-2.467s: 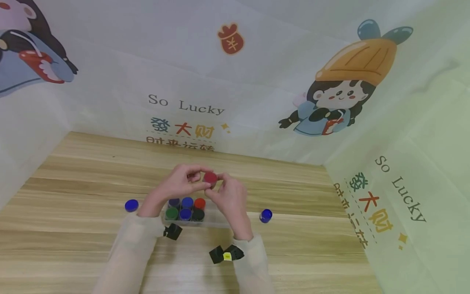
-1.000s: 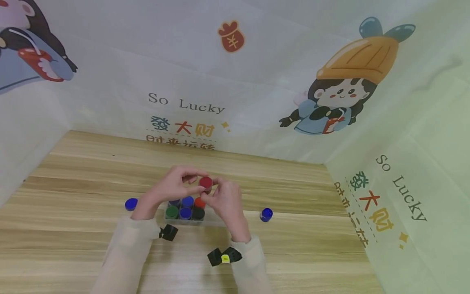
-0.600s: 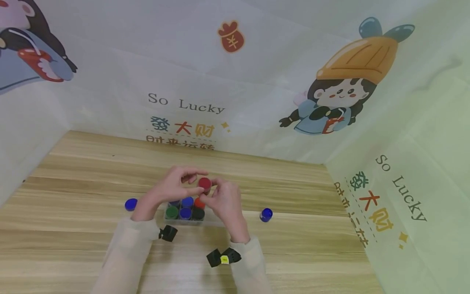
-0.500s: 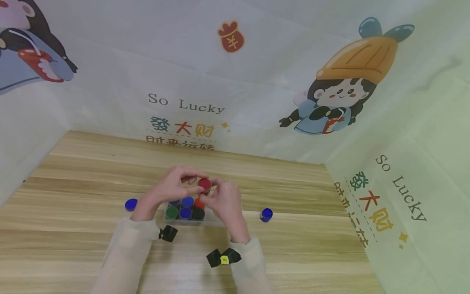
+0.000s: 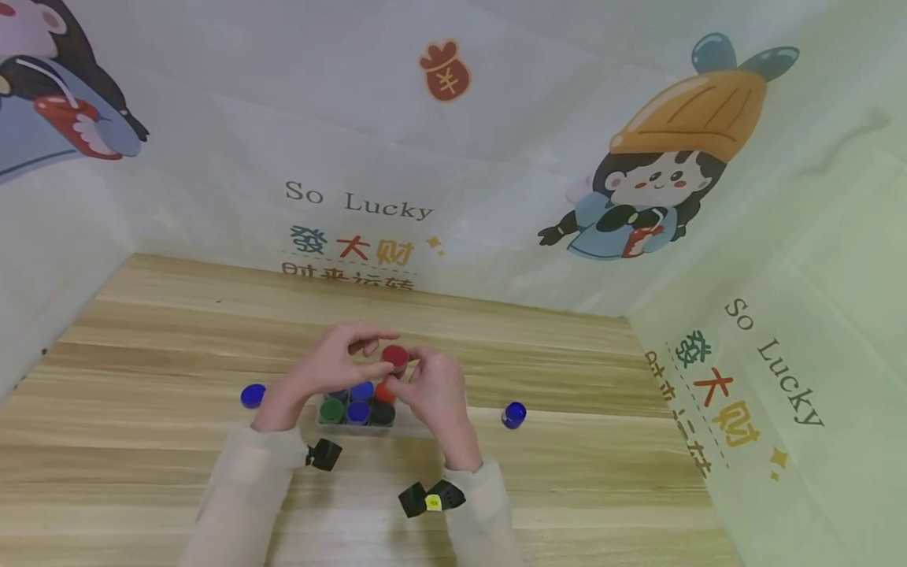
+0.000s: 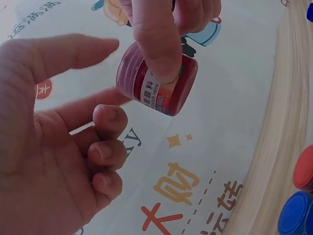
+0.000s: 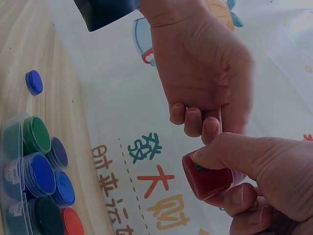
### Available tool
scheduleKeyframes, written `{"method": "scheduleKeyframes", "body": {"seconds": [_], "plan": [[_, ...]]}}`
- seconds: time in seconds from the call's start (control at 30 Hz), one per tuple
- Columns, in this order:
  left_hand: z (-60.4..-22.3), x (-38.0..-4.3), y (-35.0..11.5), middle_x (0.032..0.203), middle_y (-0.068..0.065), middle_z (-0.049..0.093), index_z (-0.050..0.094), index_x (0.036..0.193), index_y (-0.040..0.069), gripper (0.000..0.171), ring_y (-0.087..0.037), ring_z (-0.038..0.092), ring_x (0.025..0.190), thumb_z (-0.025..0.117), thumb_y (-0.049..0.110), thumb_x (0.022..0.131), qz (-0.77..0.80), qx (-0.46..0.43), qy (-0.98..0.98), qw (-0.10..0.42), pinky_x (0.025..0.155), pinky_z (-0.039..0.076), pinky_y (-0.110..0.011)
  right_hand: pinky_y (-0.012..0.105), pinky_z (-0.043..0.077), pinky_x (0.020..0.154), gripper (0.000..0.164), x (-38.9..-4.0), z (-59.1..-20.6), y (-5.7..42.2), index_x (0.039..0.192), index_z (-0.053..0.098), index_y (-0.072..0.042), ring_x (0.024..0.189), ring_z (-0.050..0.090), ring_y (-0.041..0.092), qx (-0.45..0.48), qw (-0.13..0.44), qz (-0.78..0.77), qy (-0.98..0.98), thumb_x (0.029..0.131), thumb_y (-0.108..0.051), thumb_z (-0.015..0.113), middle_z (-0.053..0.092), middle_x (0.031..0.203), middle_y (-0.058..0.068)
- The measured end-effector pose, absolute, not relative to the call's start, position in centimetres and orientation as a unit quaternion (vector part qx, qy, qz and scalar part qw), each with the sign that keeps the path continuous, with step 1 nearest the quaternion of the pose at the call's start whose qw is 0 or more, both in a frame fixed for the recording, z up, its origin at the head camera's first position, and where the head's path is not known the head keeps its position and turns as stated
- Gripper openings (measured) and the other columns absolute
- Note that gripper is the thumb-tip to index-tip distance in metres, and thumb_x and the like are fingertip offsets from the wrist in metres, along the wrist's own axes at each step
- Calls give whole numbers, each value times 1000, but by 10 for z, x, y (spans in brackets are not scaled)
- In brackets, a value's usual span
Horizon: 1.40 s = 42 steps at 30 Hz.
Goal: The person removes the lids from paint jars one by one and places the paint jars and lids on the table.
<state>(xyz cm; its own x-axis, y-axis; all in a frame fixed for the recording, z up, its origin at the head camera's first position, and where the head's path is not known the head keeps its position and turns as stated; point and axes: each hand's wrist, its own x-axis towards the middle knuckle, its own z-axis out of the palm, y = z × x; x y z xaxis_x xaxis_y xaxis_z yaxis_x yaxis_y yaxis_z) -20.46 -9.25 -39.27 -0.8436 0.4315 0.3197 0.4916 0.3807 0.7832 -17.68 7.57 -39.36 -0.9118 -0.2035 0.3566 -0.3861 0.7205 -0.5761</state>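
My right hand [image 5: 438, 386] grips a small red paint jar [image 6: 182, 95] above the table, its thumb pressed on the labelled side. The jar is tilted, and its lid [image 5: 395, 356] faces up toward the head camera. Around that lid is my left hand [image 5: 333, 362]. Its index finger stands a little off the lid in the head view. In the left wrist view one fingertip is just clear of the lid, and another finger passes behind it, so contact there is hidden. The remaining left fingers [image 6: 108, 152] are loosely curled.
Below the hands, a clear plastic box [image 5: 414, 425] holds several paint jars with green, blue, black and red-orange lids. A blue lid [image 5: 253, 395] lies left of it on the wooden table [image 5: 581, 465]. An open-looking blue jar [image 5: 513, 415] stands at right. Printed cloth walls surround the table.
Both hands and the red jar have shifted slightly left and toward the body. The left index finger touches the lid half a second ago and is now lifted off it.
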Motion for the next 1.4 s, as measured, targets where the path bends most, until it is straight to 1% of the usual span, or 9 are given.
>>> {"method": "scheduleKeyframes", "body": {"seconds": [0.1, 0.3, 0.37, 0.53, 0.63, 0.8, 1.03, 1.27, 1.4], "plan": [[-393, -206, -94, 71, 1, 47, 69, 104, 0, 27, -16, 42, 68, 74, 5, 78, -481, -291, -826, 36, 62, 34, -25, 14, 30, 39, 25, -177, -393, 76, 90, 69, 1, 41, 38, 1, 161, 138, 335, -918, 74, -17, 78, 51, 51, -2], [-393, -204, -92, 69, 0, 44, 66, 91, 7, 21, -17, 42, 66, 79, 15, 75, -487, -256, -835, 22, 60, 32, -27, 15, 31, 39, 25, -176, -394, 76, 91, 69, 0, 41, 38, 1, 157, 122, 345, -917, 71, -12, 77, 50, 51, -3], [-393, -203, -92, 71, 0, 43, 65, 94, 6, 23, -17, 42, 66, 77, 15, 77, -489, -259, -832, 21, 60, 32, -27, 15, 31, 38, 23, -176, -395, 76, 90, 69, 1, 41, 38, 1, 163, 126, 347, -915, 72, -12, 77, 50, 50, -3], [-395, -206, -98, 72, 1, 45, 66, 109, -2, 31, -16, 41, 68, 72, 6, 79, -492, -311, -813, 34, 60, 33, -25, 15, 31, 39, 22, -177, -395, 77, 87, 69, 0, 41, 38, 0, 171, 143, 338, -914, 74, -16, 77, 51, 50, -2], [-395, -208, -100, 71, 1, 45, 68, 106, 0, 28, -16, 41, 67, 74, 5, 79, -488, -321, -811, 36, 60, 32, -25, 14, 30, 39, 23, -178, -394, 77, 87, 69, 0, 41, 38, 0, 168, 141, 338, -915, 73, -16, 78, 51, 50, -2], [-393, -207, -98, 71, -3, 45, 66, 96, 5, 23, -16, 41, 65, 77, 11, 76, -498, -282, -820, 9, 60, 32, -25, 15, 29, 39, 23, -178, -393, 77, 90, 70, 0, 41, 37, 0, 166, 134, 339, -916, 72, -13, 76, 49, 49, -4], [-396, -209, -98, 73, 0, 47, 66, 108, -1, 33, -17, 42, 69, 75, 6, 78, -492, -310, -813, 20, 62, 35, -24, 15, 30, 40, 23, -177, -393, 77, 89, 69, 0, 42, 39, 1, 168, 137, 334, -917, 73, -15, 76, 50, 50, -3], [-395, -206, -95, 73, 0, 45, 67, 96, 6, 24, -17, 41, 68, 78, 11, 75, -499, -275, -822, 8, 62, 32, -26, 16, 30, 40, 25, -176, -392, 77, 91, 69, 0, 42, 39, 2, 155, 120, 334, -922, 72, -13, 77, 49, 50, -4], [-398, -208, -96, 74, -1, 45, 66, 103, 2, 30, -18, 42, 69, 77, 9, 76, -505, -287, -814, 15, 62, 33, -26, 15, 30, 40, 25, -176, -392, 76, 91, 69, 0, 42, 39, 2, 155, 121, 333, -922, 72, -14, 77, 50, 50, -4]]}}
